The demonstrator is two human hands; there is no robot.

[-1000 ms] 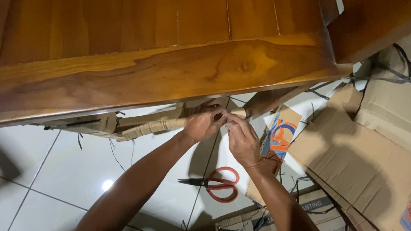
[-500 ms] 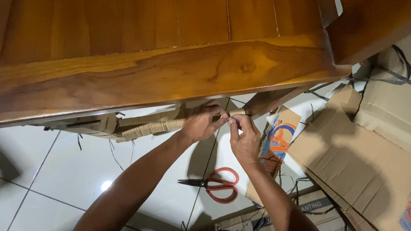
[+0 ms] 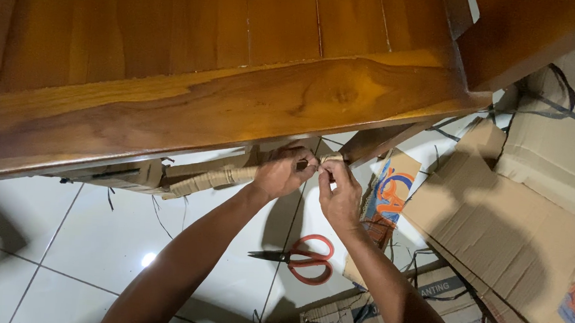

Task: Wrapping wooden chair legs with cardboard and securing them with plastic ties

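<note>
A: What do your two hands hold, and where is it?

B: One cardboard-wrapped bar (image 3: 223, 175), a long narrow piece running just under the front edge of the wooden furniture top (image 3: 238, 105). Your left hand (image 3: 285, 173) is closed around the wrapping near its right end. Your right hand (image 3: 339, 192) meets it there, thumb and fingertips (image 3: 327, 168) pinched on the wrapping's end. The two hands touch one another, both clamped on the same wrap.

A: How many tools lie near your hands?

B: One pair of scissors with orange handles (image 3: 298, 258), lying on the white tiled floor (image 3: 83, 235) below your hands, between your two forearms. The blades point to your left; whether they are fully closed you cannot tell. Neither hand touches them.

A: And the cardboard?

B: Count several flattened pieces. One small panel with blue and orange print (image 3: 392, 188) lies just right of your right hand. One large plain sheet (image 3: 516, 229) spreads farther right, and another folded box (image 3: 562, 125) sits beyond it, crossed by dark strapping (image 3: 557, 105). One more flattened box (image 3: 385, 307) lies below your right forearm. Loose torn wrapping (image 3: 120, 171) hangs under the wood, left of your left hand.

A: Does any box hold anything?

B: All the boxes in view lie opened flat; no contents show in them.
</note>
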